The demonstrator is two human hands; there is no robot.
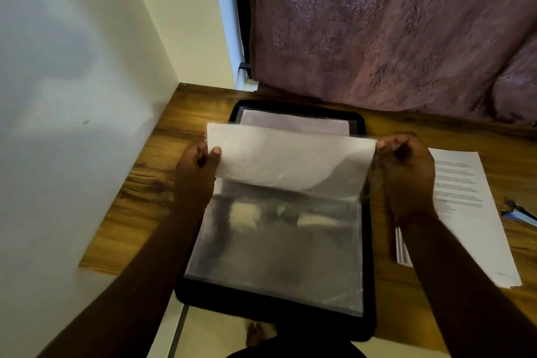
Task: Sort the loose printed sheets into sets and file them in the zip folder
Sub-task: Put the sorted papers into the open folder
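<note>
black zip folder (274,318) open, white sheet (284,160) curled

One head camera is looking forward and down from close above the bench (151,183).

It is sitting near enough that both forearms are running in from the bottom corners, with the left hand (197,166) and right hand (406,166) meeting over the open folder (369,241) at the middle. It is facing the curtain (392,32) at the far side, with a white wall (72,96) filling the left and a stack of sheets (465,212) lying at the right edge. The wide lens is bending the edges, and the frame is slightly blurred.
</note>
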